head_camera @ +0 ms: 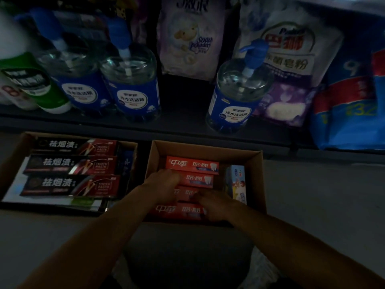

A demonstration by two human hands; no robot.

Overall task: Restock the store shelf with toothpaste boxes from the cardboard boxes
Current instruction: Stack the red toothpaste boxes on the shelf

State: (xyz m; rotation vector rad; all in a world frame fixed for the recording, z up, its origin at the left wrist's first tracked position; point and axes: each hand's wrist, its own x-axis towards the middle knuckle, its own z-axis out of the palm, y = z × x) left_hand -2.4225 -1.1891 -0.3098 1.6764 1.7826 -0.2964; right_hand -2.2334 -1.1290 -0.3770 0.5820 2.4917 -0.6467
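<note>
An open cardboard box [257, 176] on the floor holds several red toothpaste boxes [192, 164] laid flat in a row. My left hand [164, 184] reaches into it, fingers curled over the left end of the second and third red boxes. My right hand [212, 205] lies on the nearer red boxes with its fingers curled round one. A second cardboard box [16, 147] to the left holds black-and-red toothpaste boxes [70, 164]. The dark shelf [166, 124] runs just beyond both boxes.
On the shelf stand blue-labelled pump bottles [131, 84], another pump bottle [235, 97], a green-and-white bottle [31, 80], soap powder bags [187, 38] and a blue pack [350, 97]. A light blue carton [237, 182] stands upright at the right inside the box.
</note>
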